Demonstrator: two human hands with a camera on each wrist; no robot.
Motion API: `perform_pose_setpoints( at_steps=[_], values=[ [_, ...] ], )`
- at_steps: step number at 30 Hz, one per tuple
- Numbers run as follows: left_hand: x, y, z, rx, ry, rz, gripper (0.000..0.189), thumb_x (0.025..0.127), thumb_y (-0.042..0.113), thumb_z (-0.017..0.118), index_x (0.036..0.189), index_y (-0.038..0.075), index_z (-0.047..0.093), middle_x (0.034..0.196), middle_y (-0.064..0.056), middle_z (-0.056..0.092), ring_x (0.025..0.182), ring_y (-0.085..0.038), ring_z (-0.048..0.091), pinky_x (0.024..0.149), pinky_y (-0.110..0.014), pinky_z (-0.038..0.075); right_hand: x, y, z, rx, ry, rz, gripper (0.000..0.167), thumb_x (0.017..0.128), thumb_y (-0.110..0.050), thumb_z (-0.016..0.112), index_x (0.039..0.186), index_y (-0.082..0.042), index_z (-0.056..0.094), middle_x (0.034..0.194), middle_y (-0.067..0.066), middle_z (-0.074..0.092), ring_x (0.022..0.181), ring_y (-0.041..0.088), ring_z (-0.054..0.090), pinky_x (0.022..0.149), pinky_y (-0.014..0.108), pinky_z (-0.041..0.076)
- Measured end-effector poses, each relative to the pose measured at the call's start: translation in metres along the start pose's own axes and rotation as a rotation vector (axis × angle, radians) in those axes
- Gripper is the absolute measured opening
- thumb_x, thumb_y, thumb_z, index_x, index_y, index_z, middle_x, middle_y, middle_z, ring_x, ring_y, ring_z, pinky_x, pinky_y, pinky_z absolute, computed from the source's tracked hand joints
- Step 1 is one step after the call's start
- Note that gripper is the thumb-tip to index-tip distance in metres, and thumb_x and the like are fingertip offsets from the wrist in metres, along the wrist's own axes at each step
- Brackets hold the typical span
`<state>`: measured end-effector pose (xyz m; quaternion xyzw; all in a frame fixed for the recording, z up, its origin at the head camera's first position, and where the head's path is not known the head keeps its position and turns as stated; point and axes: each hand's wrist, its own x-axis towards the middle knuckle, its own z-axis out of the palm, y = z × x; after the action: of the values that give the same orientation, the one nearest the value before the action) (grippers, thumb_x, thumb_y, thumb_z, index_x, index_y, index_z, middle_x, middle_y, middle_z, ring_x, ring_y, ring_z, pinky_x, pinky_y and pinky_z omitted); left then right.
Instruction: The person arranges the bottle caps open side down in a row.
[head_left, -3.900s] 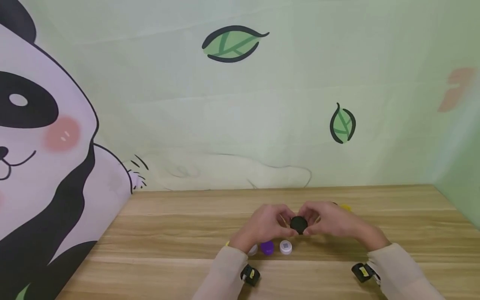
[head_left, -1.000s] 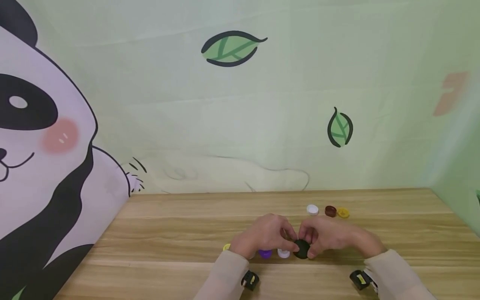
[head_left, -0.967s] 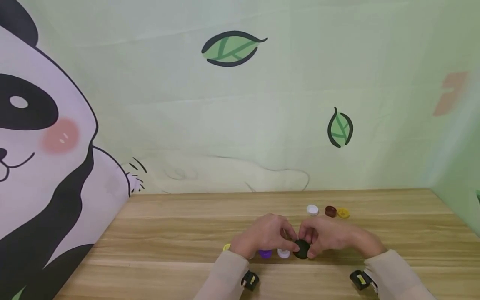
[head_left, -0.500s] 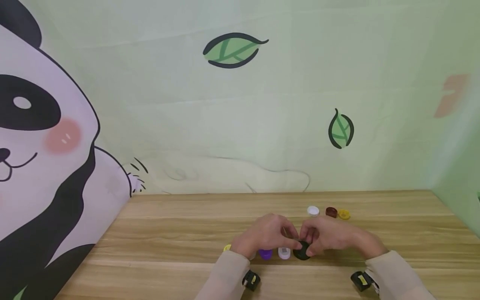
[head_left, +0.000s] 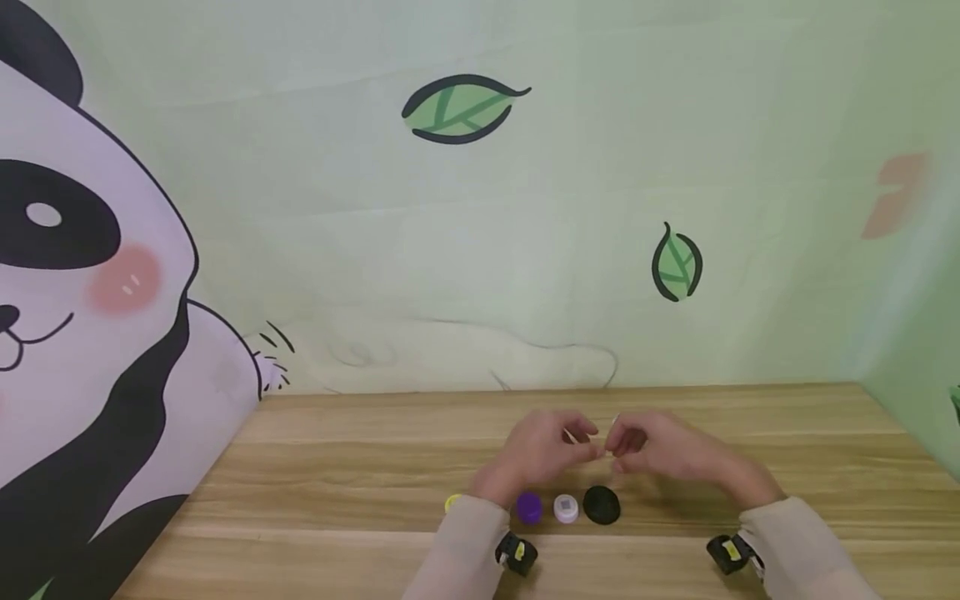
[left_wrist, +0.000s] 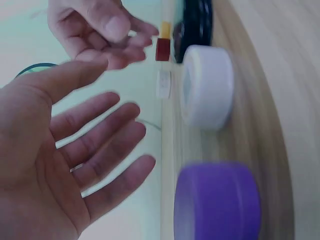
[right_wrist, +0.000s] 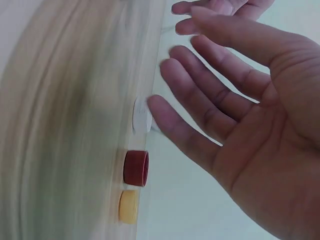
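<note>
A round black cap lies on the table at the right end of a row. To its left come a white cap with a small square print and a purple cap. Part of a yellow cap shows beside the left sleeve. My left hand hovers behind the row, fingers loosely bent and holding nothing. Facing it, my right hand is likewise free, its fingertips near the left ones. Both wrist views show relaxed, spread fingers over bare palms.
At the back of the table stand a white cap, a dark red cap and a yellow cap, mostly hidden behind my right hand in the head view. A printed cloth wall closes off the table's far edge.
Both hands carried the black cap toward me, set it at the row's right end and let go. They have since moved back and up from it.
</note>
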<state>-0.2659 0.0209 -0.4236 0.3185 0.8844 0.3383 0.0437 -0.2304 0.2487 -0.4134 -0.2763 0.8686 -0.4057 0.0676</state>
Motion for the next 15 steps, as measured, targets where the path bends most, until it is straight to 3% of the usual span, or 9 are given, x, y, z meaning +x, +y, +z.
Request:
perform_pose_setpoints(
  at_steps=[6, 10, 15],
  values=[
    [0.009, 0.003, 0.006, -0.013, 0.069, -0.061, 0.034, 0.095, 0.026, 0.081, 0.125, 0.011, 0.076, 0.11, 0.0, 0.078, 0.091, -0.009, 0.071, 0.079, -0.024, 0.055, 0.002, 0.001, -0.006, -0.049, 0.123, 0.054, 0.015, 0.096, -0.014, 0.079, 0.106, -0.005, 0.072, 0.098, -0.002, 0.071, 0.095, 0.018, 0.066, 0.085, 0.038, 0.056],
    [0.016, 0.003, 0.011, -0.011, 0.1, -0.078, 0.037, 0.096, 0.026, 0.08, 0.129, 0.011, 0.075, 0.115, -0.002, 0.078, 0.094, -0.012, 0.072, 0.08, -0.027, 0.055, 0.003, 0.004, -0.007, -0.058, 0.211, 0.07, 0.017, 0.098, -0.013, 0.077, 0.109, -0.001, 0.072, 0.106, 0.007, 0.073, 0.104, 0.029, 0.068, 0.093, 0.052, 0.057],
    [0.025, 0.002, 0.017, 0.023, 0.114, -0.081, 0.04, 0.095, 0.023, 0.082, 0.132, 0.011, 0.073, 0.118, -0.003, 0.077, 0.098, -0.016, 0.073, 0.081, -0.028, 0.055, 0.005, 0.011, -0.009, -0.068, 0.277, 0.091, 0.023, 0.099, -0.011, 0.076, 0.116, 0.003, 0.07, 0.116, 0.018, 0.072, 0.113, 0.042, 0.067, 0.096, 0.059, 0.055]
  ],
)
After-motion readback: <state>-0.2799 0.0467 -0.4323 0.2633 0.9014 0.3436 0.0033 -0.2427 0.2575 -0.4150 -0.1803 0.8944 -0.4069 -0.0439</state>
